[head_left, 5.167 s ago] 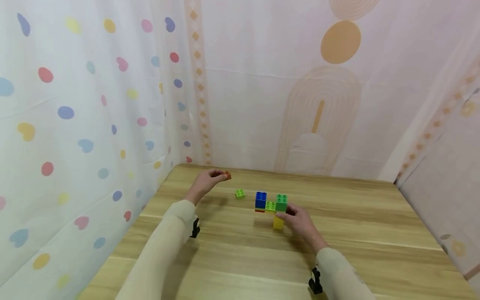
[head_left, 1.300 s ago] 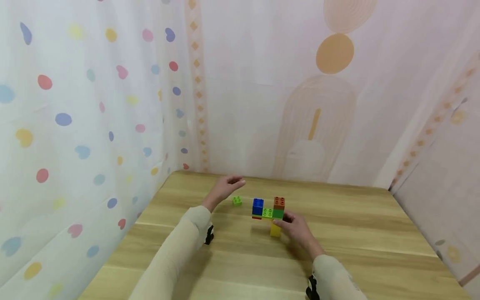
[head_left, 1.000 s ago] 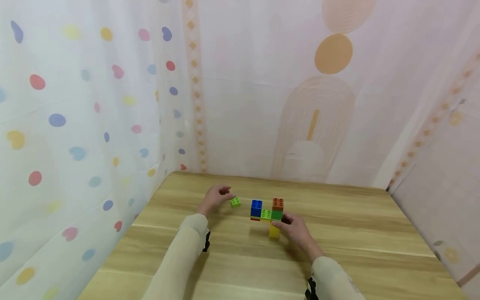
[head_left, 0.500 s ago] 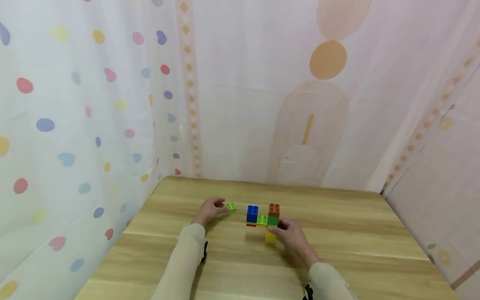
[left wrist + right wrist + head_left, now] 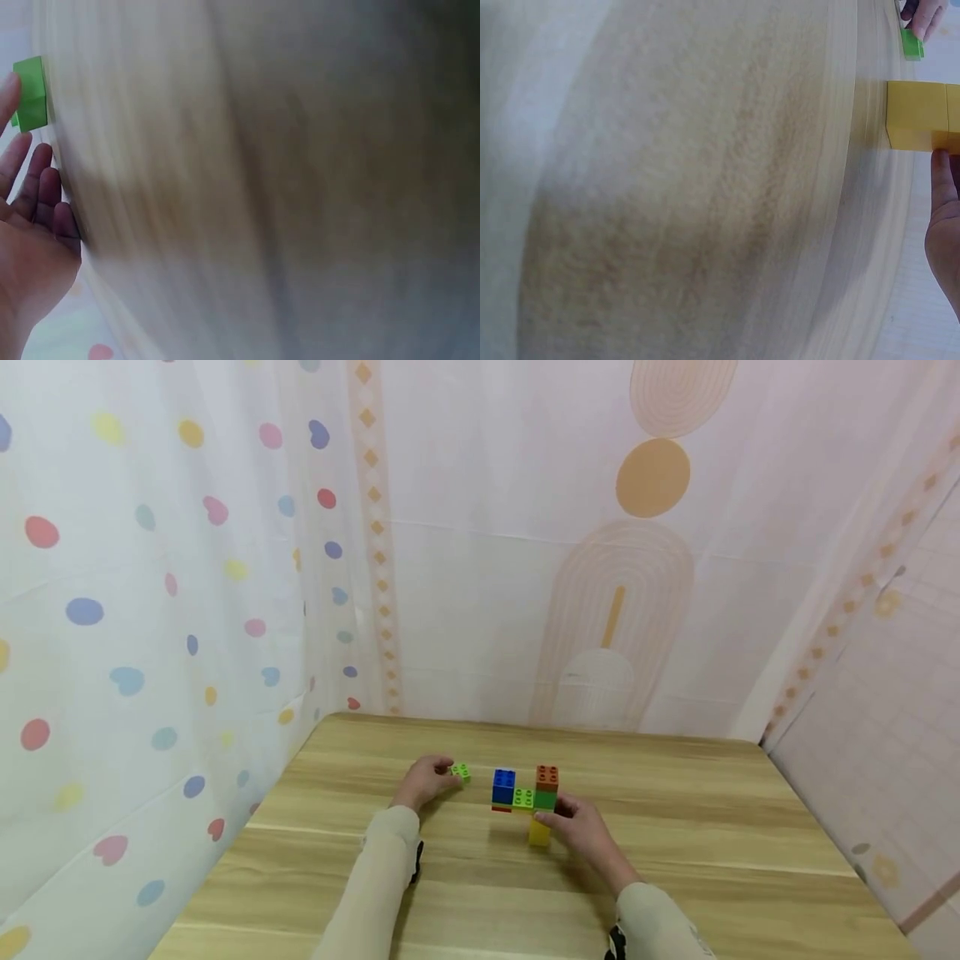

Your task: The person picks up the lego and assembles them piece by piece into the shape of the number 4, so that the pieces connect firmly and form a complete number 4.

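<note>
In the head view my left hand is low over the table, thumb and forefinger pinching a loose lime green building brick. The left wrist view shows the same brick between thumb and forefinger, the other fingers loosely bent. My right hand grips the right side of a brick structure at its yellow column. Above that column sit a green brick and an orange-brown brick. A lime brick bridges across to a blue brick, with a red piece underneath.
The bricks stand on a wood-grain table. A dotted curtain hangs along the left side, and a pale patterned curtain hangs behind the table's far edge.
My left hand held the orange-brown brick earlier; that brick now tops the green one. The hand has since come down leftward to the loose lime brick. My right hand keeps its grip.
</note>
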Demonstrator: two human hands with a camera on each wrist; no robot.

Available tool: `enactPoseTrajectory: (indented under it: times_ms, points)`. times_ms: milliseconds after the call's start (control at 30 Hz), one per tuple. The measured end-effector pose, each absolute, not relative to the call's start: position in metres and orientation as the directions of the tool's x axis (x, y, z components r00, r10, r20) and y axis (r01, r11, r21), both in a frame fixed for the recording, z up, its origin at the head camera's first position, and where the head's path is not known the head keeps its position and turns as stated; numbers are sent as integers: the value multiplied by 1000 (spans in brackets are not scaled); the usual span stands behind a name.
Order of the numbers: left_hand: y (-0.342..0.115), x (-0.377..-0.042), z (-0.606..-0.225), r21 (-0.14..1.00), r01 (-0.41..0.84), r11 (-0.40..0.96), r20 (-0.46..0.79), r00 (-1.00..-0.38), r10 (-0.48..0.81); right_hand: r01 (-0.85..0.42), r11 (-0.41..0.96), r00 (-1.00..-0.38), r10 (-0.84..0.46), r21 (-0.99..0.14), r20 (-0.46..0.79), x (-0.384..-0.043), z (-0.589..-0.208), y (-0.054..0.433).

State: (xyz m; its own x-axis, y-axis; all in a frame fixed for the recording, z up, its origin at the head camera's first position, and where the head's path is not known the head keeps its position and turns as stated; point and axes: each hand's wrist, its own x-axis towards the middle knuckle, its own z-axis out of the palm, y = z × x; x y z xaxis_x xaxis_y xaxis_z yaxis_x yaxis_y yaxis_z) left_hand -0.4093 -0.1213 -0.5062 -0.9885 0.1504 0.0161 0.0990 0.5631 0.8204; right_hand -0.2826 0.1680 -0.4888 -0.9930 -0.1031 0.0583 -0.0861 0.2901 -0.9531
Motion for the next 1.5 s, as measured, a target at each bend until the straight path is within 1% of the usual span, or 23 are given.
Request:
enactPoseTrajectory:
  times_ms: [133, 233, 467, 667, 933, 1167, 1300, 1500]
  points:
    - [-121, -407, -506, 779, 126, 614, 52, -989, 138, -83, 289, -993, -108, -954, 54, -283, -490, 166]
    - [-122, -407, -505, 768, 120, 630, 47, -990, 131, -85, 299, -993, -108, -951, 54, -284, -491, 165]
    - [-127, -408, -497, 785, 87, 614, 15, -992, 122, -81, 309, -994, -98, -948, 53, -287, -491, 165]
    - [-139, -405, -491, 795, 115, 596, 37, -989, 142, -79, 315, -994, -97, -946, 50, -288, -492, 167]
    - [-143, -400, -470, 856, 142, 497, 64, -983, 170, -90, 335, -993, -99, -938, 60, -285, -492, 168]
    - [-134, -394, -441, 854, 169, 492, 84, -978, 191, -79, 328, -995, -85, -941, 54, -287, -493, 169]
    - [-129, -391, -429, 865, 188, 465, 94, -971, 218, -78, 334, -995, -90, -939, 51, -287, -494, 169]
    - [-119, -385, -414, 912, 182, 367, 85, -960, 266, -86, 318, -994, -92, -944, 60, -287, -493, 169]
